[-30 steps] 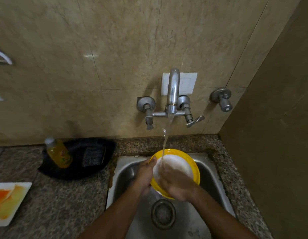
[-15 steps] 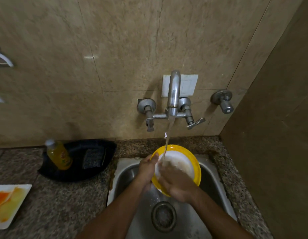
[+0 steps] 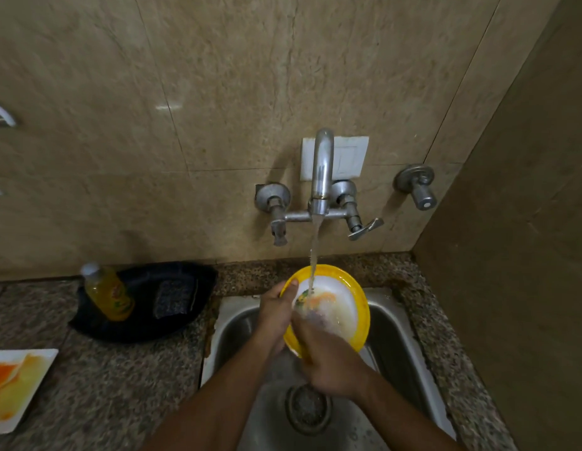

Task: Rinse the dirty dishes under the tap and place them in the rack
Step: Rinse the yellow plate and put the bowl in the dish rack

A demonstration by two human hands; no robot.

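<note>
A round plate (image 3: 350, 307) with a yellow rim and white middle is tilted toward me over the steel sink (image 3: 403, 349). Water from the wall tap (image 3: 321, 170) falls onto its upper part, where orange and green smears show. My left hand (image 3: 276, 315) grips the plate's left rim, thumb over the edge. My right hand (image 3: 328, 359) lies on the plate's face with its fingers blurred against the wet surface. A square white plate (image 3: 16, 385) smeared orange and yellow lies on the counter at the far left. No rack is in view.
A black tray (image 3: 146, 323) on the granite counter left of the sink holds a yellow soap bottle (image 3: 109, 292) and a dark scrub pad (image 3: 174, 297). A separate valve (image 3: 416, 187) juts from the wall on the right. A side wall stands close to the sink's right.
The plate has turned slightly under the stream and coloured smears now show on its face. My right hand has slid lower and left across it. My left hand keeps its grip.
</note>
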